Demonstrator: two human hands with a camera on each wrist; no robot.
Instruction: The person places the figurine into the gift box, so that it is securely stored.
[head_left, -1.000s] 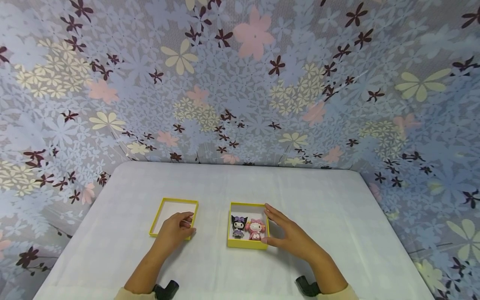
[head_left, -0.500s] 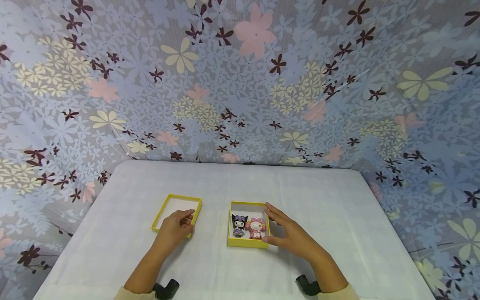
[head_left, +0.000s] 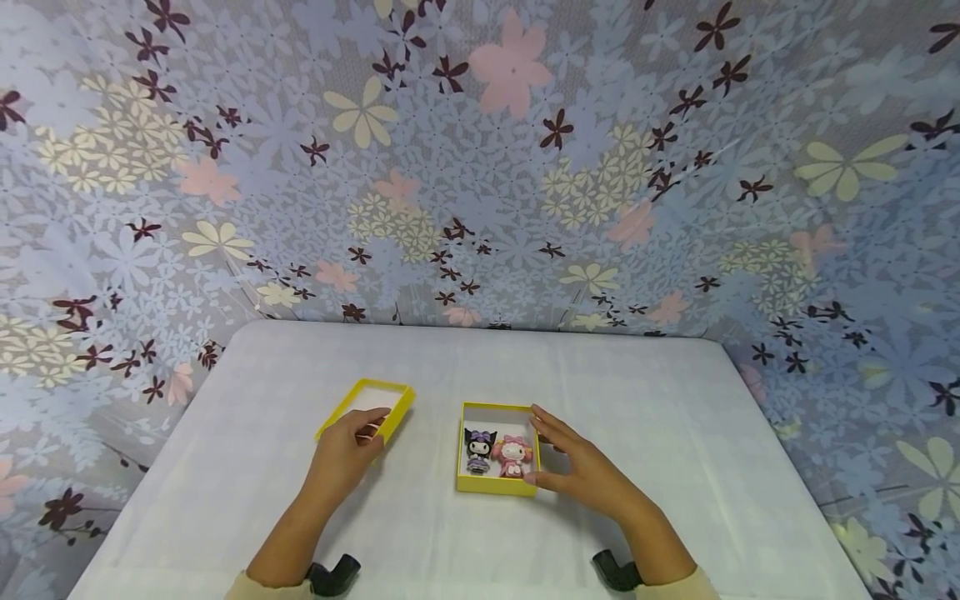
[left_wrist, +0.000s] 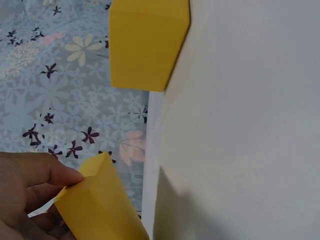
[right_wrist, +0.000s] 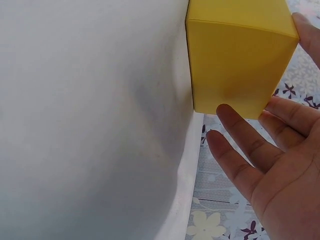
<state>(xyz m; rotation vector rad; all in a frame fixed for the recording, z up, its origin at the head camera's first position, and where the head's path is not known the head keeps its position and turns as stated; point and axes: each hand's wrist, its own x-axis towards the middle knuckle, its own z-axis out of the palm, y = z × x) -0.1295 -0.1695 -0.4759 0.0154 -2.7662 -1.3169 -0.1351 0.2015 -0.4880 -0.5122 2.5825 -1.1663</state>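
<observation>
A shallow yellow-rimmed box lid [head_left: 402,411] with a white inside is tilted, its right side raised, in my left hand [head_left: 347,454]. Thumb and fingers pinch its right wall; in the left wrist view, a yellow corner [left_wrist: 100,200] of it shows beside the fingers. To the right stands a yellow box [head_left: 495,486] with its top uncovered. Two small figures lie inside: one black and purple [head_left: 478,450], one pink [head_left: 512,456]. My right hand [head_left: 588,475] holds the box's right side, thumb at the near corner and fingers at the far one.
A table covered with a white cloth [head_left: 600,375] lies beneath everything. Behind it and at both sides hangs flower-patterned fabric [head_left: 480,167]. Each wrist carries a black device: one at the left [head_left: 333,575], one at the right [head_left: 617,572].
My left hand has tilted the lid up, lifting its right side and shifting it slightly rightward and away. The right hand, the box and both figures have stayed in place.
</observation>
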